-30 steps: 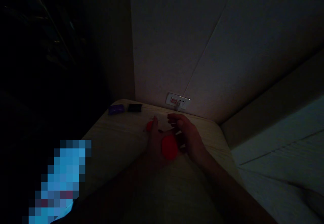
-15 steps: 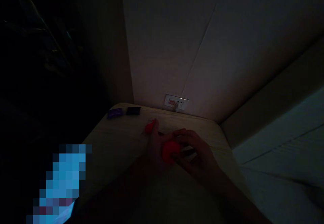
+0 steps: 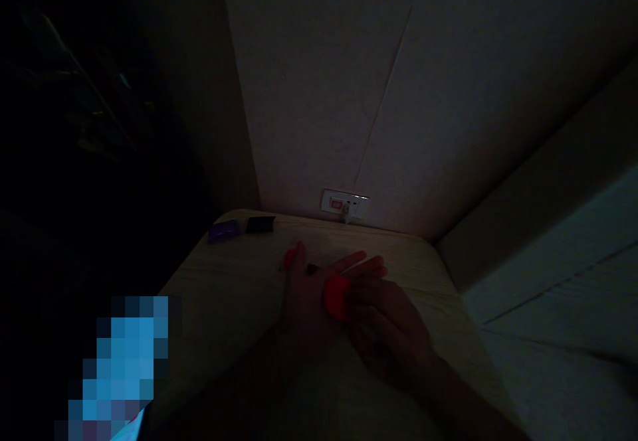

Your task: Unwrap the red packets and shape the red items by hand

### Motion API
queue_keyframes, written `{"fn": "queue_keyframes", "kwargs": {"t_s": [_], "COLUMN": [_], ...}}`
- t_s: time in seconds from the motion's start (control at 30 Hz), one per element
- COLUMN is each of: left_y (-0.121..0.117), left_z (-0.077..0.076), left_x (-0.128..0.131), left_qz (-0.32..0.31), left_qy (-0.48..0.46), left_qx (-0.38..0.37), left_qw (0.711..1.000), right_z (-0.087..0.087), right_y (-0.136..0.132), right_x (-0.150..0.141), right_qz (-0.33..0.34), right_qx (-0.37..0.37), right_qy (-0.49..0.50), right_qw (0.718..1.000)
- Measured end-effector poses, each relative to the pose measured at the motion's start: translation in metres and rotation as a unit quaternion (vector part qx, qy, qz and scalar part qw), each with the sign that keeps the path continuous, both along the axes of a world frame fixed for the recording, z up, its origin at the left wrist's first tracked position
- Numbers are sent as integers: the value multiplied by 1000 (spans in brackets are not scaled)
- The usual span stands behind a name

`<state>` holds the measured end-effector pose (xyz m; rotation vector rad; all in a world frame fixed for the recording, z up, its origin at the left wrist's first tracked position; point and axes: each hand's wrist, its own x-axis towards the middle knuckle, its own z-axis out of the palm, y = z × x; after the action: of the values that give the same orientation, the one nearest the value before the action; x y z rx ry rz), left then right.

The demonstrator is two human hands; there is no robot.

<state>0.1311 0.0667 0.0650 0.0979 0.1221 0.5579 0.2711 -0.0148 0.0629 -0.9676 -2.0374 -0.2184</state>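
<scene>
A bright red, round, flattened piece (image 3: pixel 337 298), perhaps modelling clay, lies against the palm of my left hand (image 3: pixel 309 301). That hand is open, its thumb up and its fingers stretched out to the right. My right hand (image 3: pixel 389 321) has its bent fingers closed on the right edge of the red piece, hiding that side. Behind my left thumb a second red lump (image 3: pixel 289 259) shows in part on the table. Between thumb and forefinger a small dark thing (image 3: pixel 313 269) is visible, too dim to name.
The pale wooden tabletop (image 3: pixel 229 295) meets a wall (image 3: pixel 309 95). Near its back left corner lie a purple packet (image 3: pixel 224 231) and a black packet (image 3: pixel 260 224). A wall socket (image 3: pixel 345 204) with a plug sits just above the back edge. A blurred-out bright screen (image 3: pixel 124 354) glows at lower left.
My left fingers have straightened out to the right. My right hand has come in closer over the red piece's right edge and covers more of it. The view has shifted slightly.
</scene>
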Motion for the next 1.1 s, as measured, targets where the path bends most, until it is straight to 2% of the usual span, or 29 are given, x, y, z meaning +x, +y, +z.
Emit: {"fn": "queue_keyframes", "kwargs": {"t_s": [0.13,0.2,0.37,0.47,0.57,0.7,0.77,0.83,0.93,1.0,1.1], "left_y": [4,5,1,-2,-2,-1,-2,-3,-4,-4,-4], "left_z": [2,4,7,7,5,-1,-4,-8,-12,-13,-12], "left_x": [-4,-6,-7,-7,-4,4,8,11,12,11,10], "left_qz": [26,33,7,-10,0,45,98,140,164,186,211], "left_qy": [-3,-12,11,24,40,118,209,302,380,405,425], "left_qx": [5,15,45,60,74,109,182,289,413,440,434], "left_qw": [1000,999,999,998,996,986,956,897,811,780,766], "right_z": [0,1,-3,-7,-7,-3,-2,-2,-2,-2,-3], "right_y": [-5,-7,-4,-2,-3,1,6,11,18,20,22], "right_x": [1,3,4,2,0,5,12,21,31,34,34], "right_qz": [26,15,-115,-148,-143,-81,-71,-77,-63,-55,-57], "right_qx": [-14,-21,-54,-83,-113,-170,-225,-304,-384,-404,-398], "right_qy": [-22,0,61,43,87,218,304,395,485,507,521], "right_qw": [999,1000,990,985,979,958,923,864,784,759,753]}}
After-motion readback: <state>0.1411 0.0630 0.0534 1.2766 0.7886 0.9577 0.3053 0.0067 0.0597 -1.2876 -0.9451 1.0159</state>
